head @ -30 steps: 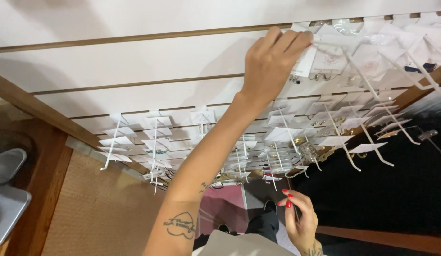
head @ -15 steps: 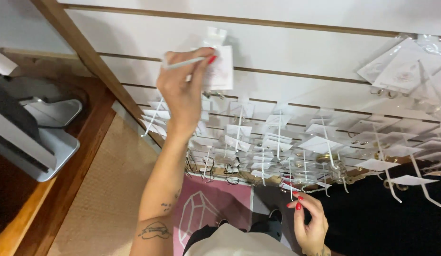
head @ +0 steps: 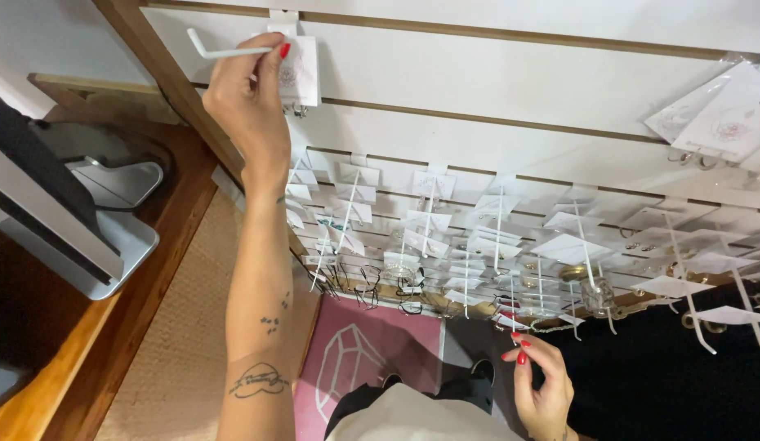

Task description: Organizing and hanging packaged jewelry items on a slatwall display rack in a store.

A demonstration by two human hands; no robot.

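Note:
My left hand (head: 249,98) is raised to the top left of a white slatted wall panel (head: 510,82). Its fingers pinch a small white jewellery card (head: 300,72) that hangs at a white peg hook (head: 225,53) sticking out from the panel. My right hand (head: 539,380) is low, just under a row of hooks (head: 470,269) loaded with cards and small jewellery. Its thumb and forefinger are close together; whether they hold anything is unclear.
More white cards in clear bags (head: 715,122) hang at the upper right. A monitor on a silver stand (head: 69,220) sits on a wooden counter (head: 143,278) at the left. Below are a woven mat (head: 176,359) and a pink rug (head: 372,359).
My left hand has moved from the cards at the upper right to the hook at the upper left, carrying a card. The view has swung left and closer. My right hand stays low.

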